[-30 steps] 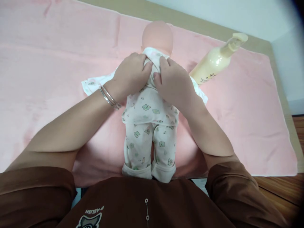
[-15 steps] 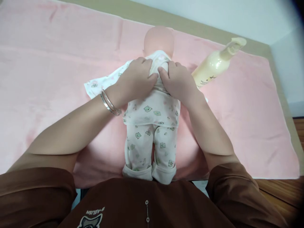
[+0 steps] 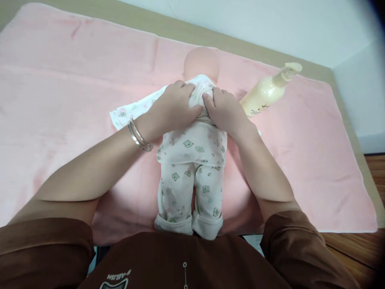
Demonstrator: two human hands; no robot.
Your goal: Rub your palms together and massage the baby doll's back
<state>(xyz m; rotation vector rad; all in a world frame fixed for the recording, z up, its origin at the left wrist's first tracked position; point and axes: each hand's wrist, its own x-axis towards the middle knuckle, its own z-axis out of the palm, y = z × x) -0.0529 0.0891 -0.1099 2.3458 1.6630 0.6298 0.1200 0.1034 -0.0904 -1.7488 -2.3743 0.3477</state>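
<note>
A baby doll (image 3: 192,148) in a white, animal-printed top and trousers lies on a pink towel, its bare head (image 3: 202,62) away from me and no face showing. My left hand (image 3: 177,106) is curled over the left side of its upper back, the thumb pointing inward. On the other side, my right hand (image 3: 227,108) wraps over the shoulder area, its thumb pressing the cloth near the left thumb. The top is wrinkled between both hands. Most fingertips are hidden over the doll's sides. One sleeve (image 3: 132,107) stretches out to the left.
A cream pump bottle (image 3: 266,92) is just right of my right hand. The pink towel (image 3: 75,80) covers most of the tan table surface (image 3: 168,26). A white wall (image 3: 270,28) rises behind, and wooden flooring (image 3: 349,249) shows at lower right.
The doll's head, the bottle and my hands appear slightly lower in the view, as the camera has tilted. Both hands keep nearly the same hold on the doll's upper back.
</note>
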